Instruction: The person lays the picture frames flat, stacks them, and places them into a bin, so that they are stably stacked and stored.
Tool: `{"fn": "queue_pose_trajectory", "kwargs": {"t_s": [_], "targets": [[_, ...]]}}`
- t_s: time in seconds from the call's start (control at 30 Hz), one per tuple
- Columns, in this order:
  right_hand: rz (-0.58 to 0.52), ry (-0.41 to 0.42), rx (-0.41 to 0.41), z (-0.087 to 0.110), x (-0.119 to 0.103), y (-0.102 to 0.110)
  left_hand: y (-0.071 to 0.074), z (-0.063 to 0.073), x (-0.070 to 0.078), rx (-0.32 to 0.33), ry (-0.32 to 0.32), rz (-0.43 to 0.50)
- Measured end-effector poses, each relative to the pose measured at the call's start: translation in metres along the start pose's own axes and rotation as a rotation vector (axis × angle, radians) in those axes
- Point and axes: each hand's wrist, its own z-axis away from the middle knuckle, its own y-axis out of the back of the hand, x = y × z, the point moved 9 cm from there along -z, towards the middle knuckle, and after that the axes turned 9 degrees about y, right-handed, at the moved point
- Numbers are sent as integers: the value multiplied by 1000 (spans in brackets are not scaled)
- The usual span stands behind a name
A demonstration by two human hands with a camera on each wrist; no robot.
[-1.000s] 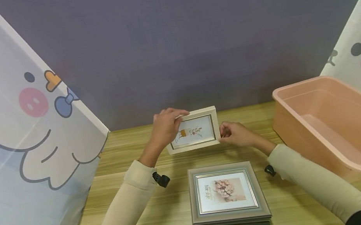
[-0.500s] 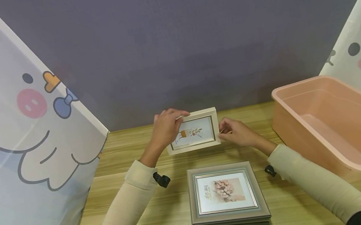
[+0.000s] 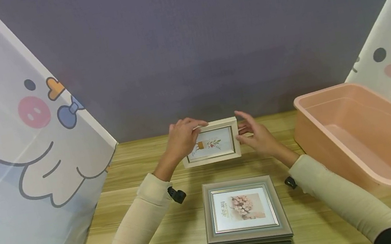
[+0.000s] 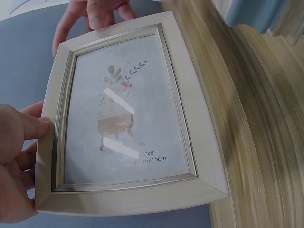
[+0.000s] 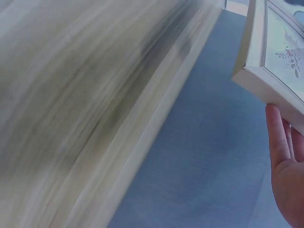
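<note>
A cream picture frame (image 3: 209, 143) with a plant drawing behind its glass is held up above the wooden table, tilted toward me. My left hand (image 3: 182, 139) grips it at the left end, fingers over the top edge; in the left wrist view the thumb (image 4: 35, 127) presses the front border and the fingers go behind. At the opposite end is my right hand (image 3: 259, 135), its thumb touching the short edge and the index finger stretched upward. In the right wrist view, the right thumb (image 5: 278, 135) meets the frame's side; the other fingers are partly hidden.
A stack of larger grey-brown picture frames (image 3: 245, 210) lies on the wooden table (image 3: 160, 238) nearer to me. To the right stands a pink plastic tub (image 3: 331, 147). A dark grey panel (image 3: 183, 47) rises behind the table, with cartoon-printed sheets (image 3: 28, 135) at the sides.
My right hand has gone from pinched fingertips beside the frame's right edge to spread fingers, thumb on that edge. The frame and left hand have shifted slightly right.
</note>
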Motion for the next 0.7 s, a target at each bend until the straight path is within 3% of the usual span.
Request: {"fn": "queue_pose_trajectory", "kwargs": {"t_s": [0.3, 0.7], "targets": [[48, 10, 4, -1, -4, 0, -2, 1, 2, -6, -5, 6], [30, 30, 28, 1, -5, 3, -3, 3, 3, 9, -31, 21]]}}
